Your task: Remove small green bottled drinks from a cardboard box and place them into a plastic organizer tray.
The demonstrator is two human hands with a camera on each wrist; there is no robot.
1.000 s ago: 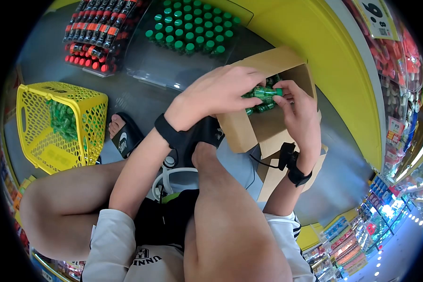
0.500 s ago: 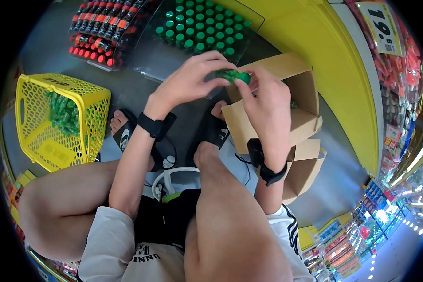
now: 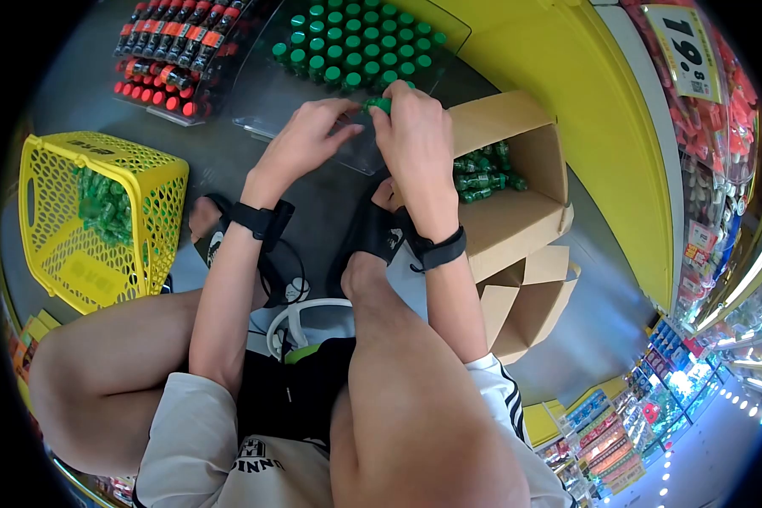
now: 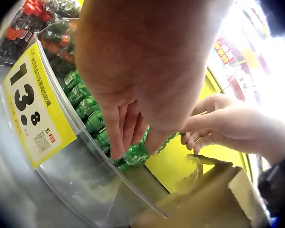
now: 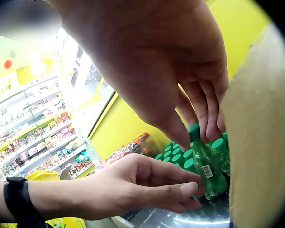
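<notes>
Mostly hidden behind the right hand (image 3: 422, 135) in the head view: a green-capped plastic bottle (image 5: 209, 166), plainer in the right wrist view, cap partly covered by fingertips. Pinched at the cap in that grip; left hand (image 3: 309, 135) loosely spread near the base, contact impossible to tell. Cap upward, long axis steep but tilted, base toward lower right in the right wrist view. Above the clear tray (image 3: 267, 97), near its near right corner, just beside the standing bottles (image 3: 351, 51). Cut off at the right wrist view's right edge: blurred cardboard (image 5: 261, 133).
</notes>
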